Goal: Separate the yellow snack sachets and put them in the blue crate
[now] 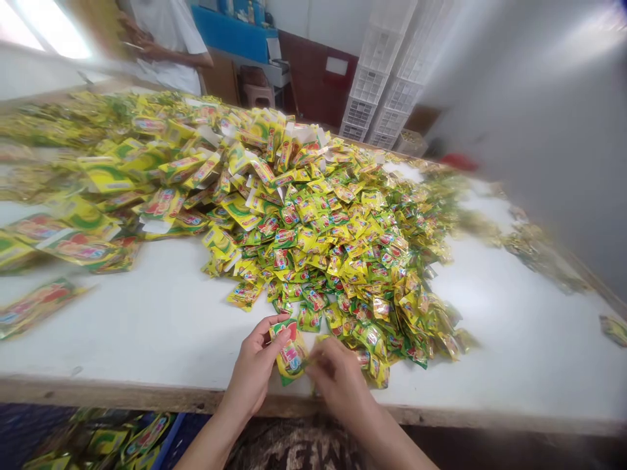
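- Head view: the left hand (255,369) holds a small yellow box (294,358), thumb across its front, above the near edge of the white table (161,320).
- The right hand (337,372) is at the box's right edge, fingers curled and blurred; I cannot tell whether they grip anything.
- A heap of shiny packets (337,228) crowds the space just beyond both hands; some lie partly hidden behind the right hand.
- More boxes (105,173) pile up on the far left.
- Below the table, near left, a blue crate (168,444) holds yellow-green packaging (108,442).
- Beyond the table stand a person (169,39), a stool (258,91) and stacked white crates (375,72).
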Demonstrator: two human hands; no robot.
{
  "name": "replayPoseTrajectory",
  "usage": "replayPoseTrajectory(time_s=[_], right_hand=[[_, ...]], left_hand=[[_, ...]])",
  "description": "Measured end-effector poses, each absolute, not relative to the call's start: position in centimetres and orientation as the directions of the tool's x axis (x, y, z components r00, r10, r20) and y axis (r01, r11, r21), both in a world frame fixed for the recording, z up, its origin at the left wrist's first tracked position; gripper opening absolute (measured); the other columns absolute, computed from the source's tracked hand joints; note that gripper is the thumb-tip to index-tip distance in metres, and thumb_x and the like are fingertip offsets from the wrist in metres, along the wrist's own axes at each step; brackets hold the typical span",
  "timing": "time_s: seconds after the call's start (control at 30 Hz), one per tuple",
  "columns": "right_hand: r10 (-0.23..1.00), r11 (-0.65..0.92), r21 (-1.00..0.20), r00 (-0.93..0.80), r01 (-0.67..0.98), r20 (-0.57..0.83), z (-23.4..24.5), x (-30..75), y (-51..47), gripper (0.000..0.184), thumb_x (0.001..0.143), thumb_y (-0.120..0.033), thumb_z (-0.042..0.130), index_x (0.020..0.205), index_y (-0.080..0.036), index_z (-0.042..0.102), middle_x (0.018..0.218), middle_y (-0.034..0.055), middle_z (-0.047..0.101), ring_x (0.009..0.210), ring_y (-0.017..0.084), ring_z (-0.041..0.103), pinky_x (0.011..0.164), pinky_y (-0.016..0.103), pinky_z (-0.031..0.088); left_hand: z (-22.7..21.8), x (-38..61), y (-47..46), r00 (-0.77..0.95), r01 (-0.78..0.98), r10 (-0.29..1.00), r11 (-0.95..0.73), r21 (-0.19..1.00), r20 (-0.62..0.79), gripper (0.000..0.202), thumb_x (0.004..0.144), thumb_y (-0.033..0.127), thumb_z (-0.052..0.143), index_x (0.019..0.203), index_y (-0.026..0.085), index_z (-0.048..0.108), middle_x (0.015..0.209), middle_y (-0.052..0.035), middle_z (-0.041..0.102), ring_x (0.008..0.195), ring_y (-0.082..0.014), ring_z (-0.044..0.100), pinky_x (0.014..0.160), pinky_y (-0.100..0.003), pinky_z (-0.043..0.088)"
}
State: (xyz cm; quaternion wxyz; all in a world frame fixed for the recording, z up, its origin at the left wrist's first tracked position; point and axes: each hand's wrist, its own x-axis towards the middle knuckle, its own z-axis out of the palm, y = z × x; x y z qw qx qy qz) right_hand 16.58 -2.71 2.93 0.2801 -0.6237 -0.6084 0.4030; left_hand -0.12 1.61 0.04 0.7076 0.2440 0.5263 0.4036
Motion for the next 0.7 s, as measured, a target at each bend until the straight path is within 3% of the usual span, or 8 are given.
replayPoseTrajectory(time_s=[0.07, 0.2, 0.4, 0.53, 0.63, 0.7], right_hand=[[0.987, -0.087, -0.841, -0.066, 0.534, -0.144, 3.0, 16.2, -2.5, 0.014, 0.078, -0.008, 0.068, 0.081, -0.02, 0.061, 0.079, -0.0022, 0.055, 0.067, 0.011, 0.054, 0.059, 0.021, 0.039], [0.948, 0.15, -0.787, -0.313, 0.598, -0.057, 3.6, 16.0, -2.7, 0.007, 0.086, -0.016, 0.064, 0.085, -0.022, 0.065, 0.084, -0.0005, 0.058, 0.078, 0.013, 0.057, 0.069, 0.023, 0.041], [0.921, 0.196, -0.602, -0.356, 0.774, -0.158, 3.2, 16.0, -3.6, 0.014, 0.083, -0.013, 0.063, 0.094, -0.022, 0.065, 0.091, 0.0034, 0.064, 0.08, 0.018, 0.061, 0.068, 0.027, 0.041], [0.942, 0.151, -0.726, -0.32, 0.671, -0.099, 3.6, 16.3, -3.4, 0.01, 0.084, -0.015, 0.063, 0.088, -0.022, 0.068, 0.083, 0.0024, 0.063, 0.077, 0.017, 0.06, 0.067, 0.026, 0.041], [0.991, 0.006, -0.872, -0.118, 0.489, -0.059, 4.2, 17.0, -3.1, 0.008, 0.086, -0.025, 0.063, 0.085, -0.021, 0.07, 0.074, 0.0008, 0.062, 0.067, 0.014, 0.057, 0.062, 0.024, 0.041], [0.993, -0.105, -0.913, -0.009, 0.394, -0.118, 4.2, 17.8, -2.7, 0.011, 0.085, -0.028, 0.064, 0.08, -0.02, 0.069, 0.069, -0.0001, 0.062, 0.059, 0.012, 0.054, 0.055, 0.023, 0.04]], left_hand=[[0.4, 0.0, 1.6, 0.116, -0.312, 0.83, 0.551, 0.774, -0.545, 0.045, 0.076, 0.039, 0.071, 0.116, 0.021, 0.062, 0.089, -0.0034, 0.071, 0.076, -0.0173, 0.065, 0.066, -0.024, 0.052], [0.7, 0.4, 1.5, 0.091, -0.297, 0.836, 0.541, 0.787, -0.541, 0.043, 0.077, 0.039, 0.071, 0.114, 0.022, 0.061, 0.084, -0.0013, 0.07, 0.068, -0.0152, 0.063, 0.061, -0.023, 0.051], [0.6, 1.4, 1.2, 0.077, -0.363, 0.816, 0.558, 0.746, -0.573, 0.04, 0.076, 0.036, 0.072, 0.11, 0.021, 0.06, 0.083, -0.0015, 0.069, 0.068, -0.0155, 0.063, 0.059, -0.024, 0.051], [1.2, 2.4, 1.4, 0.062, -0.402, 0.823, 0.538, 0.741, -0.565, 0.04, 0.077, 0.036, 0.072, 0.112, 0.021, 0.06, 0.088, -0.0027, 0.07, 0.072, -0.0152, 0.064, 0.063, -0.023, 0.052], [1.9, 0.3, 1.9, 0.11, -0.416, 0.832, 0.535, 0.736, -0.543, 0.043, 0.077, 0.037, 0.072, 0.115, 0.021, 0.06, 0.094, -0.0052, 0.072, 0.076, -0.0174, 0.066, 0.067, -0.027, 0.054], [2.5, -3.2, 1.8, 0.032, -0.366, 0.849, 0.501, 0.784, -0.528, 0.046, 0.072, 0.039, 0.075, 0.112, 0.02, 0.063, 0.096, -0.0064, 0.073, 0.078, -0.0197, 0.067, 0.067, -0.028, 0.055]])
